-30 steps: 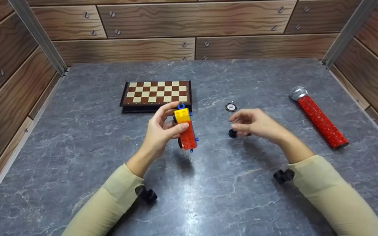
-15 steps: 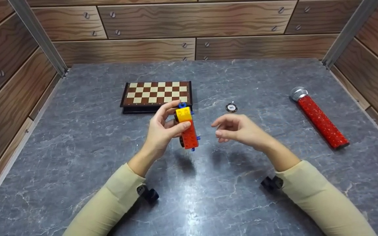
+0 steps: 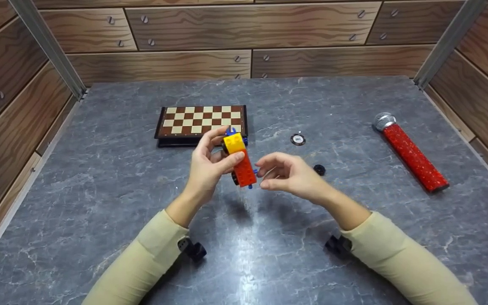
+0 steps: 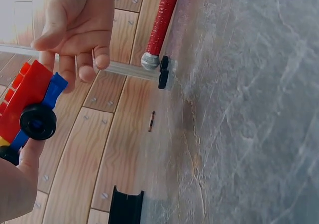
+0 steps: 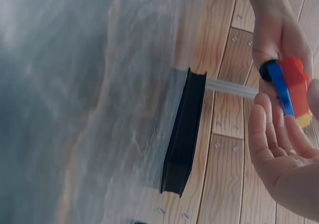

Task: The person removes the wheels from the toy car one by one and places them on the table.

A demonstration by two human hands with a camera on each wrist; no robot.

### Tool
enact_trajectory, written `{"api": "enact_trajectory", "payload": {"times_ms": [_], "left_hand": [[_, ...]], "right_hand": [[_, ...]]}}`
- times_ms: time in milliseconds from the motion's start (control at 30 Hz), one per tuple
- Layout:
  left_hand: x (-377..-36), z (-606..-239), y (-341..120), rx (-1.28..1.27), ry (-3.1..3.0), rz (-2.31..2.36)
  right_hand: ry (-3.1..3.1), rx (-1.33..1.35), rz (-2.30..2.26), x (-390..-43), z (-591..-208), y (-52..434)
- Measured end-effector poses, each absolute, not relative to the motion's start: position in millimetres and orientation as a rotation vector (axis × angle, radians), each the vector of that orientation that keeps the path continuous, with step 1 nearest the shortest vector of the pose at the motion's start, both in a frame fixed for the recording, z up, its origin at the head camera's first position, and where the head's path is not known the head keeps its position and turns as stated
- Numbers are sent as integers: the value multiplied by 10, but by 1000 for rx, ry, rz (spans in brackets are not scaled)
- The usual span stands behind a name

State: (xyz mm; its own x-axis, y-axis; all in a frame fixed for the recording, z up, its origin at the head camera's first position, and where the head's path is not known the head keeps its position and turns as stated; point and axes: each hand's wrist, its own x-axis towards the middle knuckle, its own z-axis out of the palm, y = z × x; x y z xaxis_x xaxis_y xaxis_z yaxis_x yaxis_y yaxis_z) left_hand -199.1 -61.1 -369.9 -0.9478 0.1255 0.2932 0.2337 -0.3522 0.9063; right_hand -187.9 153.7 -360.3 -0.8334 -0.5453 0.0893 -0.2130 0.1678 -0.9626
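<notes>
My left hand (image 3: 206, 163) grips a toy brick car (image 3: 244, 169), its thumb on the red top and its fingers behind. The car has a yellow block at one end, a blue base (image 4: 54, 90) and black wheels (image 4: 38, 121) on one side. Bare blue axle stubs stick out on the side toward my right hand (image 3: 292, 176). That hand has loosely bent fingers and nothing between them; the fingertips are right at the car's lower blue stub. Two loose black wheels (image 4: 164, 72) stand on the table, one (image 3: 319, 170) visible behind the right hand in the head view.
A checkered game board box (image 3: 201, 123) lies behind the left hand. A poker chip (image 3: 298, 139) is on the table beyond the right hand. At the right lies a red glittery microphone (image 3: 415, 156). Wood-patterned walls (image 3: 244, 25) enclose the table's back and sides.
My right hand has moved left from the loose wheels to the car's side, uncovering a wheel. The left hand keeps its grip while the car has turned slightly.
</notes>
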Motion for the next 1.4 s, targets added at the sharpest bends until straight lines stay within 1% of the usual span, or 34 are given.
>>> {"api": "enact_trajectory", "payload": {"times_ms": [267, 567, 800, 1100, 1400], "left_hand": [[-1978, -3682, -586, -479, -1682, -2435], [-1971, -3713, -567, -509, -1678, -2429], [-1963, -3711, -578, -554, -1669, -2432], [-1951, -3721, -619, -507, -1693, -2485], [-1925, -3743, -647, -513, -1718, -2531]], "right_hand": [[2098, -610, -1727, -1864, -3613, 1418], [2033, -547, -1781, -1842, -3620, 1399], [2022, -542, -1838, -1844, -3625, 1464], [2063, -535, -1907, -1880, -3611, 1604], [2089, -462, -2017, -1909, -3574, 1707]]}}
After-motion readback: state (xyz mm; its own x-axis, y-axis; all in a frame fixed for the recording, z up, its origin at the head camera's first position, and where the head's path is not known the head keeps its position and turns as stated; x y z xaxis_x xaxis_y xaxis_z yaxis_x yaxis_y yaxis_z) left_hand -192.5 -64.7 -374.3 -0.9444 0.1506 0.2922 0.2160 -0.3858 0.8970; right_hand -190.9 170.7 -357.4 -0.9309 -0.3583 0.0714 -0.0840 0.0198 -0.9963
